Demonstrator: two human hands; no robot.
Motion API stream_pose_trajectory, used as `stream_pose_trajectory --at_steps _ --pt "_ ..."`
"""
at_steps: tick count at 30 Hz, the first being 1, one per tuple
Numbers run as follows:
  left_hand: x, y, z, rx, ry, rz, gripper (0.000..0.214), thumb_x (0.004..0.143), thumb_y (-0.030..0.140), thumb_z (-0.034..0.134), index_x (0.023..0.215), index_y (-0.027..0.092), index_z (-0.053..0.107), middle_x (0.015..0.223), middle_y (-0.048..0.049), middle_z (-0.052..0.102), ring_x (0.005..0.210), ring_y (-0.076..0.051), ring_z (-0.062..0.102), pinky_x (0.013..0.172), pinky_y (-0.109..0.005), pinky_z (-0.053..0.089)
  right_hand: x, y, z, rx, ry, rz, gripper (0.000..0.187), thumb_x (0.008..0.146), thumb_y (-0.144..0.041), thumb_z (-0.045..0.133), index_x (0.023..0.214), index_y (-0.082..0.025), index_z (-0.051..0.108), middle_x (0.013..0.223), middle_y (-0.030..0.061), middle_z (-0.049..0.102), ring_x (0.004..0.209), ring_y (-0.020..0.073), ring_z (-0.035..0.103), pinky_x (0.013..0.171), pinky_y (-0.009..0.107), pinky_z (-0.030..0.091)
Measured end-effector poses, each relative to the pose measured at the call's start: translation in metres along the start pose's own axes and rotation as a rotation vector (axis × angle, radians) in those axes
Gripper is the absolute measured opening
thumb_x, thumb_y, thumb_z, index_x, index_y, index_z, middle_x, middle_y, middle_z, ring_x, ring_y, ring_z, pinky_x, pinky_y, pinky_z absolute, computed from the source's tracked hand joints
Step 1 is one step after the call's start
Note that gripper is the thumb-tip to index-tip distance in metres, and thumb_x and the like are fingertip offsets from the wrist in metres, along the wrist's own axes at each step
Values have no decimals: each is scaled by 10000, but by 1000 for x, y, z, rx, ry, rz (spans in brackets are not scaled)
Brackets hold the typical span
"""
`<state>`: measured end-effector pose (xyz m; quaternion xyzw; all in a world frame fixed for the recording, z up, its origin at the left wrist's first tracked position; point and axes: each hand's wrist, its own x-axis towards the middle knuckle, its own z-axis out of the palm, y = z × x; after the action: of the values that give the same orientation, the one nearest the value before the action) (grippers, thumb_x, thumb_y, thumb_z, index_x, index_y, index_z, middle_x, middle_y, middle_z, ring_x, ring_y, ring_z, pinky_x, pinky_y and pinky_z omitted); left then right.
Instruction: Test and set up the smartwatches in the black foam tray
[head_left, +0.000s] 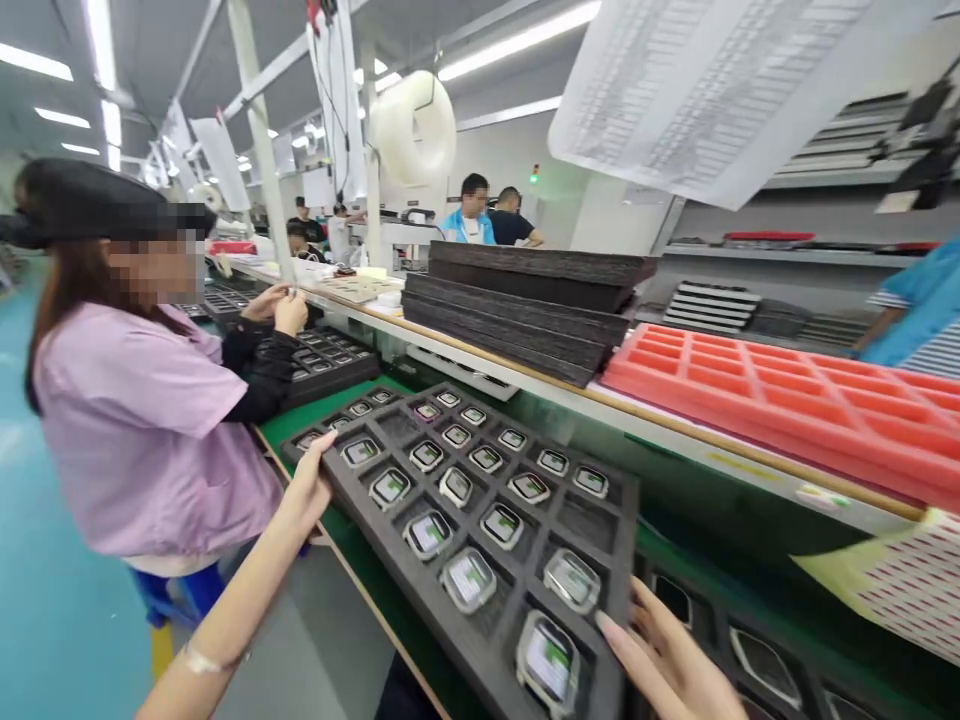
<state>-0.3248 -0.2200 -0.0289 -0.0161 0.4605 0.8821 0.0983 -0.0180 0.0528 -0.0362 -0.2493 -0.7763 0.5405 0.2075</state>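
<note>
A black foam tray [589,522] lies tilted across my view, held between my two hands. Its square compartments carry several strapless smartwatches [469,580], most with lit screens showing white and green; a few compartments hold no watch. My left hand [313,487] grips the tray's far left corner, thumb on the rim. At the near right, my right hand [667,655] is closed round the tray's side edge, its thumb beside a silver watch [571,580]. The fingers under the tray are hidden.
Another watch tray [765,665] lies at the right on the green bench. A co-worker in pink [150,420] sits at the left, handling something small. Black foam sheets [517,310] and a red divided tray [787,400] occupy the shelf. A tape roll [415,128] hangs overhead.
</note>
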Motion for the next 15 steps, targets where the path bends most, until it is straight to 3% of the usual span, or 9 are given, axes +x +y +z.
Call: stream_pose_trajectory --at_steps 4,8,10,12,15 --pt "65 12 -13 15 113 162 178 879 268 537 947 128 623 901 -65 670 769 -169 649 707 -315 549 70 -33 81 227 -176 -128 825 799 -604 616 1386 -112 310 1263 172 540 1167 334 521 964 416 486" --pt "103 12 -30 102 258 298 262 904 318 543 1086 131 569 1044 -74 613 863 -181 619 737 -362 542 121 -29 135 118 -296 -250 838 897 -573 435 1434 -46 64 1214 200 532 1041 279 608 912 398 507" --pt "112 11 -39 191 327 334 270 901 316 549 1100 135 564 1062 -77 605 880 -189 615 747 -371 541 133 -19 146 16 -315 -280 822 906 -553 395 1434 -39 30 1160 188 550 978 264 630 867 387 524" --pt "114 12 -45 311 386 386 252 897 303 555 1080 130 572 1064 -76 605 913 -201 609 782 -395 531 138 -12 144 -46 -312 -280 796 893 -535 436 1435 -54 106 1121 172 561 956 268 629 857 396 522" --pt "102 16 -49 533 430 521 228 848 219 583 1047 106 580 1147 -114 571 1140 -281 512 1003 -490 389 127 -4 110 -141 -281 -290 690 855 -516 546 1393 -145 326 1188 147 536 1083 302 549 954 454 445"
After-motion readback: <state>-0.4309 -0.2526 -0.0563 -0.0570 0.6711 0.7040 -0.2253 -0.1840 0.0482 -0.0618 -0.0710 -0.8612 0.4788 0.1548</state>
